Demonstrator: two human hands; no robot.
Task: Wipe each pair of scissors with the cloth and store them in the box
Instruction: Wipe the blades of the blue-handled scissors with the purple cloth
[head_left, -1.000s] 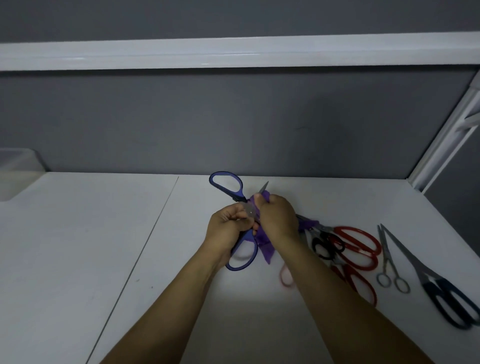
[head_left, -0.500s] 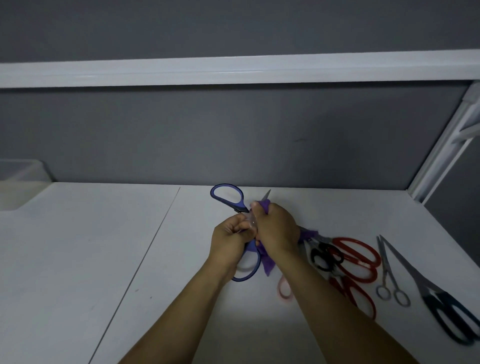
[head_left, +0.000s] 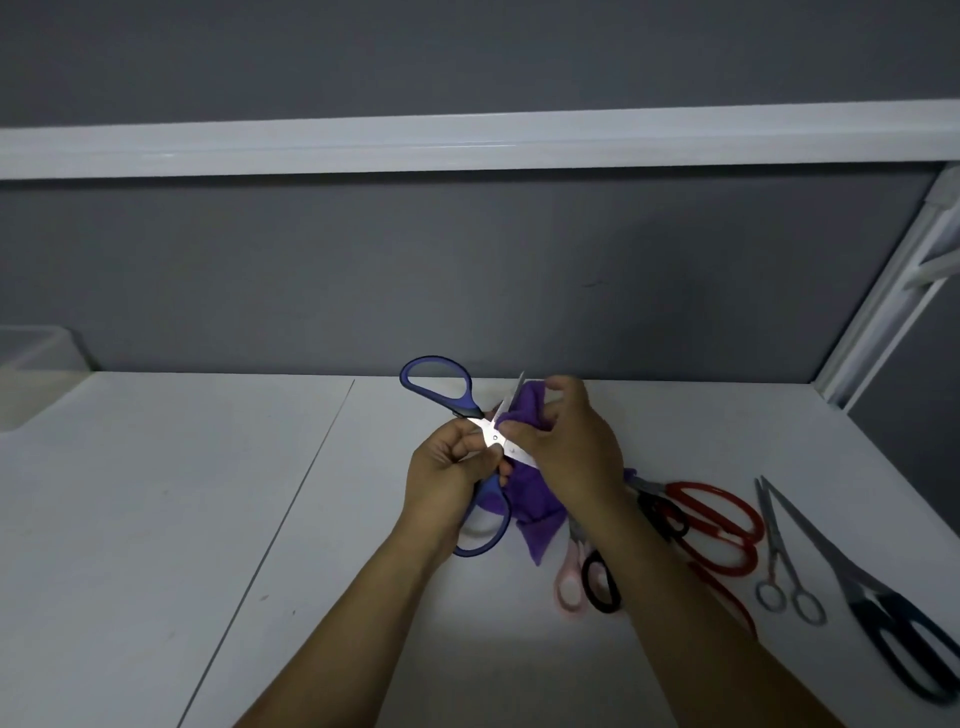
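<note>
My left hand (head_left: 447, 475) grips blue-handled scissors (head_left: 441, 387) near their pivot, held above the white table with the blades spread open. My right hand (head_left: 566, 447) pinches a purple cloth (head_left: 535, 506) around one blade, whose tip pokes up beside the cloth. A translucent box (head_left: 36, 348) stands at the far left against the grey wall. To the right lie more scissors: a red-handled pair (head_left: 722, 525), a pink and black pair (head_left: 587, 582), a small metal pair (head_left: 784, 566) and a large dark-handled pair (head_left: 904, 634).
A grey partition wall with a white ledge (head_left: 467, 140) rises behind the white table (head_left: 208, 519). A white frame post (head_left: 883, 291) slants at the right. A seam runs down the table left of my hands.
My right hand has slid the cloth outward along the blade, baring the shiny pivot. The view has tipped slightly upward.
</note>
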